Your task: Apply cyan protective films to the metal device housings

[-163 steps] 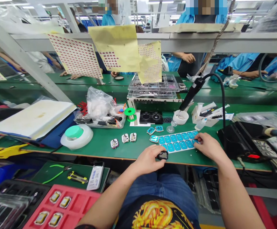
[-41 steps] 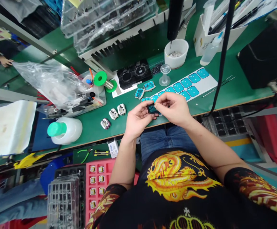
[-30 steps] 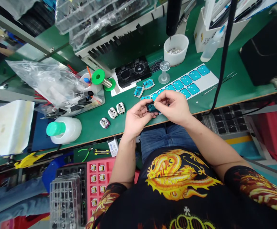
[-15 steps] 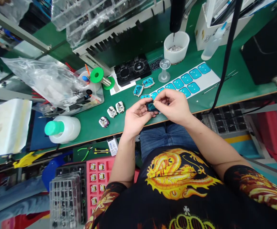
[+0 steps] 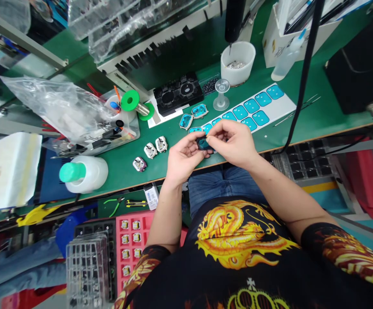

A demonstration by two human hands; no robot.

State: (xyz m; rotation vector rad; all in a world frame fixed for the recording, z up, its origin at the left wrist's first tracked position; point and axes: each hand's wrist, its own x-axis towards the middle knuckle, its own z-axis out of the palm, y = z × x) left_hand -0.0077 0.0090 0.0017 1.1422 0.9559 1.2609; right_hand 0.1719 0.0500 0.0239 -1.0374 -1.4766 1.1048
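Between my hands, over the front edge of the green bench, is a small dark rounded-square part with a glossy bluish face. My left hand is closed round its left side. The fingers of my right hand pinch at its upper right edge; whether they grip the part itself or a thin film on it is hidden. Just beyond my hands lies a white sheet of blue rounded-square stickers, partly covered by my right hand. Two watch-like cases with blue faces rest at the sheet's left end.
Several pale cases sit left of my hands. Behind them stand a green solder spool, a black fixture, a clear spool and a white cup under a hanging screwdriver. A black cable crosses at right.
My hands and the dark part keep almost the same position. The hanging screwdriver has swung slightly left over the white cup.
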